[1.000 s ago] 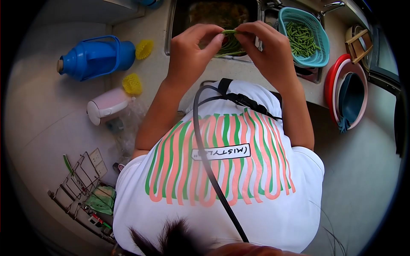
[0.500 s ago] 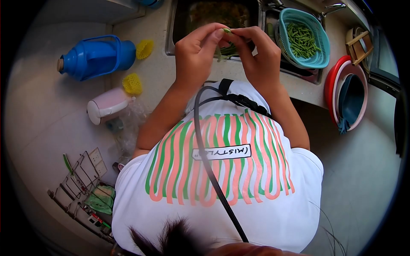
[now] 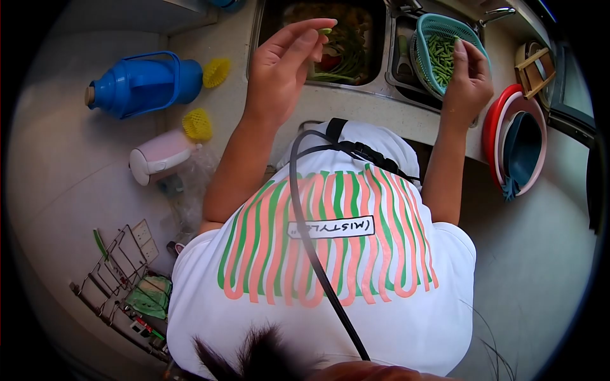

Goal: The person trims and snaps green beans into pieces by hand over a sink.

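Observation:
My left hand [image 3: 279, 70] is raised at the near edge of the sink [image 3: 381, 44], its thumb and fingers pinching a small green bean piece [image 3: 325, 30]. My right hand [image 3: 468, 82] is over the near right side of the turquoise basket [image 3: 424, 63], fingertips pressed together; a bit of green shows at them. Cut green beans [image 3: 440, 54] lie in the basket. Long green beans [image 3: 349, 60] and something red [image 3: 330, 61] are in the sink basin, partly behind my left hand.
A blue thermos [image 3: 149, 86], yellow scrubbers [image 3: 216, 72] and a pink-white kettle [image 3: 162, 155] are on the left. Red and pink basins [image 3: 494, 127] stand at the right, below a wooden rack [image 3: 535, 68]. A faucet [image 3: 499, 11] is behind the basket.
My hands were together over the sink's near edge and have parted. The right one has moved right to the basket; the left has moved slightly up and left, still with a green piece.

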Demonstrator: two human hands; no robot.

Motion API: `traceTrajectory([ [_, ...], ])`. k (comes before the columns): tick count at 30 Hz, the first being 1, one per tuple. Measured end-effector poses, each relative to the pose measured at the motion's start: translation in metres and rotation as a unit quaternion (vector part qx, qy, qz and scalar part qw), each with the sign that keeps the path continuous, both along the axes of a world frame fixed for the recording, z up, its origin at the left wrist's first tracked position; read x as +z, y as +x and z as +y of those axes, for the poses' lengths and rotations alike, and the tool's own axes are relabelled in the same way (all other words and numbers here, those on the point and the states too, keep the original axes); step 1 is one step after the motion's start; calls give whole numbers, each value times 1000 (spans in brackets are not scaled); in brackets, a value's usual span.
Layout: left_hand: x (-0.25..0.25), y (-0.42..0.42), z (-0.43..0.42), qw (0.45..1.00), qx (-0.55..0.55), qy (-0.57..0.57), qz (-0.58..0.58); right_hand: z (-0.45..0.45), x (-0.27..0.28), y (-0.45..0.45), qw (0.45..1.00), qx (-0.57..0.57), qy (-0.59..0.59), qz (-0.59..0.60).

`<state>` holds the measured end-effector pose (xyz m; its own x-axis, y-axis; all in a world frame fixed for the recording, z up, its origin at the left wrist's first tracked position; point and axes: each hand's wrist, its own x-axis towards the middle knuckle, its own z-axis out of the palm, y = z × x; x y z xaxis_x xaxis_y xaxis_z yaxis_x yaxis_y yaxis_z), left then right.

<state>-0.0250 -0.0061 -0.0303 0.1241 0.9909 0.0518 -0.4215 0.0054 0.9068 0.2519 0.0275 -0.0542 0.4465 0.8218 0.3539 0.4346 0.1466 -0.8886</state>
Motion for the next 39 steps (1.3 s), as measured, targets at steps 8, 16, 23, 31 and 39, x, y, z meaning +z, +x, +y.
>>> traceTrajectory([
  [8,22,15,-7,983,24,44,178,-7,-1,25,983,156,-44,-84],
  [16,14,22,-9,940,34,135,312,-17,42,-49,909,411,-21,-64],
  [23,12,16,-14,886,74,156,431,-16,50,-51,911,387,14,-138],
  [31,15,15,-8,812,83,272,510,-17,46,-52,885,416,27,-209],
  [39,6,24,-11,938,96,102,316,-23,20,-67,885,443,-60,131],
])
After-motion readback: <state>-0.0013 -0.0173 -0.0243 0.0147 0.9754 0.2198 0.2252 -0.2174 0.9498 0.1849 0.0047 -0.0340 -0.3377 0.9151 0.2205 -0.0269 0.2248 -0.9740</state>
